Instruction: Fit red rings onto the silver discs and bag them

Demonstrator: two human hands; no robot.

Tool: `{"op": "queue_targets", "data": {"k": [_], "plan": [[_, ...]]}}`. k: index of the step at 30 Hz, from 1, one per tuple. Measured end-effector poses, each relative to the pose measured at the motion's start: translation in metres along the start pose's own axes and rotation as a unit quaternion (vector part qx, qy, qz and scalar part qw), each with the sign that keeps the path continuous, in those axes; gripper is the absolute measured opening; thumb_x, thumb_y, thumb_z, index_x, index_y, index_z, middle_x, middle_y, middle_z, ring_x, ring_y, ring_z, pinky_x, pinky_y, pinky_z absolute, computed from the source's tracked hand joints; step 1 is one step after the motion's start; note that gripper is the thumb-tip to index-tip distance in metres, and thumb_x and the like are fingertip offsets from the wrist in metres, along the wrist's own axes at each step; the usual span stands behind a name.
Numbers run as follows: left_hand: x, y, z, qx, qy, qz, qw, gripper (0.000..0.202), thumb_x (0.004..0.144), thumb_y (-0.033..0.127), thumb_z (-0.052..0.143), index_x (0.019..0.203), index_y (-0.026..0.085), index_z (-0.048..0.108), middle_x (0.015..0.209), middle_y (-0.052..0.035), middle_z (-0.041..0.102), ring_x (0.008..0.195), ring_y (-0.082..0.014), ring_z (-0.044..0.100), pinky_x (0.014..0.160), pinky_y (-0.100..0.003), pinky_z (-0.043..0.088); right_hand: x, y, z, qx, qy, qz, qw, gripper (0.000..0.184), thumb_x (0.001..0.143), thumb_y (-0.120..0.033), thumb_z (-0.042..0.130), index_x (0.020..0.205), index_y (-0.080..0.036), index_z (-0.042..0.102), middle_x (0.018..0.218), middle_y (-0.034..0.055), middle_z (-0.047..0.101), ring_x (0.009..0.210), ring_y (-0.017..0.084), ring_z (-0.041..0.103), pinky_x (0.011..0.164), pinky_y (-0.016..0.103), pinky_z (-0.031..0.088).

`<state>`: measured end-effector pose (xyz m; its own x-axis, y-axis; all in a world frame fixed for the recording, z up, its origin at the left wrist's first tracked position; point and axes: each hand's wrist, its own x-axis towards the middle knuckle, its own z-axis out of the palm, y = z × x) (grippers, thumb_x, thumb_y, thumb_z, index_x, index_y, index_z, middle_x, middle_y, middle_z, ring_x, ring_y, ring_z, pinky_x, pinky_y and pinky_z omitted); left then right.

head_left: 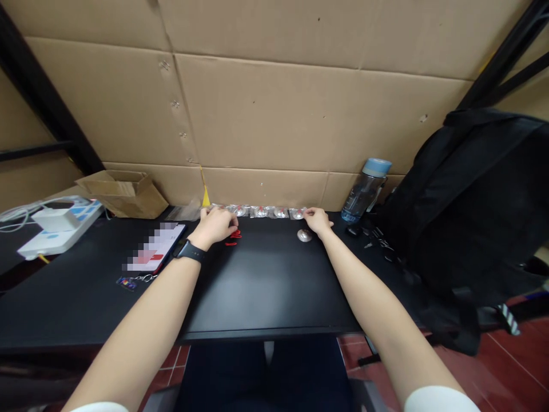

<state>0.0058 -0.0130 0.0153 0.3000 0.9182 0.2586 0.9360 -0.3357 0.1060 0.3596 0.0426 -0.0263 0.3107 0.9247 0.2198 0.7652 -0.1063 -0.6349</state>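
Observation:
My left hand (217, 225) is bent at the fingers just above a small bunch of red cords (235, 234). Whether a cord is between its fingertips is hidden. At the right end of a row of small clear bags, my right hand (318, 221) pinches the edge of a clear plastic bag (298, 213) with a round silvery piece and some red inside. Several similar bags (259, 212) run leftward along the cardboard wall. One bare round silvery piece (305, 235) lies on the black table just below my right hand.
On the left are a phone (156, 249) with a keychain (127, 282), a brown paper bag (128, 191) and a power strip (64, 232). A water bottle (364, 191), keys (377, 237) and a black backpack (476, 212) stand or lie on the right. Cardboard (274, 114) walls the back.

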Motion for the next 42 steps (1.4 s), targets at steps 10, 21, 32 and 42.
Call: {"op": "queue_targets", "data": {"k": [10,21,32,42], "plan": [[-0.003,-0.007,-0.015,-0.014,-0.159,0.018,0.987,0.018,0.057,0.031,0.088,0.074,0.035,0.081,0.097,-0.0025,0.076,0.118,-0.0369,0.049,0.096,-0.044,0.034,-0.023,0.002,-0.047,-0.040,-0.274,-0.247,0.929,0.054,0.073,-0.035,0.082,0.123,-0.019,0.070,0.116,0.0088,0.072,0.096,0.022,0.067,0.085,0.031,0.051],[-0.011,0.042,0.000,-0.040,-0.078,0.178,0.980,0.013,0.082,0.014,0.061,0.073,0.021,0.068,0.094,-0.0079,0.068,0.101,-0.0290,0.054,0.090,-0.041,0.037,-0.025,0.001,-0.051,-0.043,-0.310,-0.253,0.915,0.050,0.064,-0.018,0.083,0.113,-0.017,0.072,0.102,0.0055,0.075,0.085,0.018,0.069,0.080,0.026,0.052],[-0.001,0.052,0.010,-0.156,0.051,0.199,0.966,0.006,0.091,0.021,0.061,0.085,0.021,0.062,0.091,-0.0024,0.070,0.097,-0.0233,0.060,0.092,-0.038,0.039,-0.027,-0.002,-0.058,-0.060,-0.289,-0.276,0.915,0.044,0.064,-0.017,0.082,0.107,-0.021,0.075,0.102,0.0030,0.077,0.083,0.018,0.070,0.077,0.025,0.052],[-0.002,0.062,0.008,-0.228,0.103,0.125,0.960,0.009,0.089,0.028,0.072,0.098,0.028,0.075,0.093,0.0003,0.077,0.105,-0.0242,0.063,0.097,-0.042,0.039,-0.044,-0.024,-0.051,0.097,-0.241,-0.296,0.919,0.047,0.070,-0.024,0.083,0.116,-0.024,0.072,0.109,0.0050,0.074,0.090,0.021,0.071,0.072,0.028,0.056]]}}
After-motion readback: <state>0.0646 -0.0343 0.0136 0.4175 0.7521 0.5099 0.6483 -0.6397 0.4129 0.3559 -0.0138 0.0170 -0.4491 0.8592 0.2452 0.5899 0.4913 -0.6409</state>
